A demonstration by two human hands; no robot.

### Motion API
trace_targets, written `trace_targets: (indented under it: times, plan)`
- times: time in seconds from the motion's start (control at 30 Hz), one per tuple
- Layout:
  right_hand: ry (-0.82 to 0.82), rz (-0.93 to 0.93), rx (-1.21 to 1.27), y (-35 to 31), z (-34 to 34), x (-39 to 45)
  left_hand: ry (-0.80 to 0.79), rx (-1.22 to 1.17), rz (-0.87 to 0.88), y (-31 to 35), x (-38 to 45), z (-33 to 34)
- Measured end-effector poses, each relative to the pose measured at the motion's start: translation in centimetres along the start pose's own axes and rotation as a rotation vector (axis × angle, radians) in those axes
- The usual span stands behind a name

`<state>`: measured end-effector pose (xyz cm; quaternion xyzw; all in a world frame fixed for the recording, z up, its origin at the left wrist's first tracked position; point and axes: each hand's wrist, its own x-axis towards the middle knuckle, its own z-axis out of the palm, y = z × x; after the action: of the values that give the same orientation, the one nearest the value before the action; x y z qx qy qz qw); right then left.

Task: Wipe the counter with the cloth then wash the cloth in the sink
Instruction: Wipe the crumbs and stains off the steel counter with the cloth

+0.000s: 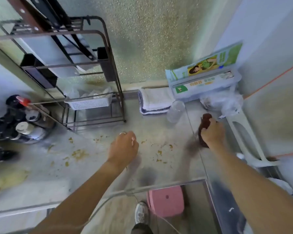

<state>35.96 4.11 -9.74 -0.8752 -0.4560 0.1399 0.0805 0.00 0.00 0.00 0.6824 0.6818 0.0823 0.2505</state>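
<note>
Brown cloth (204,126) bunched in right hand (212,134), fingers closed around it, cloth sticking out above the knuckles and pressed on the grey counter (95,166) near its right edge. Left hand (123,146) loosely curled, nothing visibly in it, ring on one finger, hovering over the counter middle. Yellowish crumbs (78,154) scattered across the counter left of and between the hands. Clear plastic cup (175,111) lies just beyond the cloth; folded white towel (155,102) beside it against the back wall. Cling-wrap box (205,81) and a crumpled plastic bag (222,103) in the right back corner. Metal rack (85,68) with white basket (89,103) at left back, bottles (22,124) far left. Pink stool (166,201) and a shoe (142,212) on the floor below the counter edge.
</note>
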Motion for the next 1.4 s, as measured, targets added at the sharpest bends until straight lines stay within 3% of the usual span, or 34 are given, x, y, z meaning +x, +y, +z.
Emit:
trace_targets:
  times: [0.17, 0.3, 0.6, 1.03, 1.17, 1.4]
  plan:
    - [-0.126, 0.184, 0.149, 1.9, 1.4, 1.1, 0.013, 0.041, 0.004, -0.6, -0.3, 1.3]
    - [-0.200, 0.161, 0.120, 2.4, 3.5, 0.9, 0.046, 0.002, 0.037, -0.7, -1.3, 2.4]
    - [-0.220, -0.242, -0.032, -0.8, 7.3, -10.0, 0.091, -0.056, 0.034, -2.4, -5.0, 4.5]
    - [-0.099, -0.501, -0.036, -8.2, 14.2, -23.4, 0.128, -0.091, -0.040, -8.2, -11.5, 4.3]
    - [-0.143, -0.639, -0.145, -7.5, 13.0, -20.7, 0.153, -0.056, -0.016, -8.2, -10.9, 4.8]
    - [0.089, -0.513, -0.162, -7.1, 12.4, -13.1, 0.171, 0.047, -0.069, -9.0, -9.1, 7.4]
